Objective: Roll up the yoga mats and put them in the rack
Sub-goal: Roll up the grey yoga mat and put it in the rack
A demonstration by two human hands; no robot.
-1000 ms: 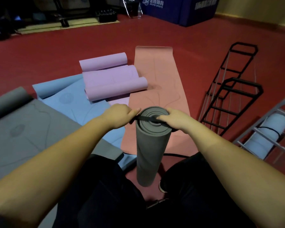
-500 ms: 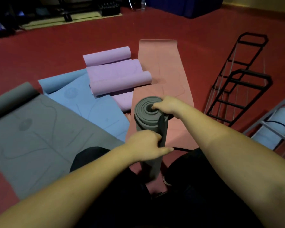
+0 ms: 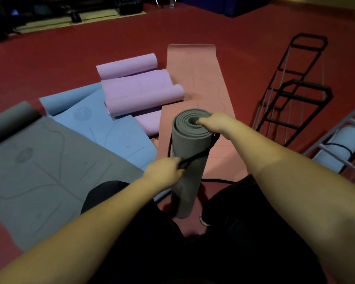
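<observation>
A rolled grey yoga mat [image 3: 188, 160] stands upright on its end between the person's knees, its lower end on the red floor [image 3: 244, 37] and its spiral top facing the camera. The right hand [image 3: 214, 123] grips the top of the roll, with fingers curled into the hollow at its centre. The left hand [image 3: 164, 173] is lower down against the left side of the roll, pinching a black strap [image 3: 195, 157] that runs slantwise across the front of the mat and up toward the right hand (another stretch of the strap hangs down the roll's left edge). The two hands are apart, one at the top and one about halfway down.

Around the roll, other mats lie on the floor. A salmon mat [image 3: 195, 78] stretches flat straight ahead, behind the roll. To its left a lilac mat [image 3: 137, 87] lies partly unrolled, both ends curled into tubes. Beneath and beside that is a blue mat [image 3: 103, 128], and nearest on the left a large grey mat [image 3: 39, 171] is spread flat with its far end curled.

To the right stands a black metal rack [image 3: 295, 93], tilted in the wide view, its rungs bare. At the far right edge a grey rack [image 3: 336, 158] holds a rolled pale blue mat [image 3: 340, 146] tied round with a dark cord. Dark equipment sits along the far wall, too dim to tell apart.
</observation>
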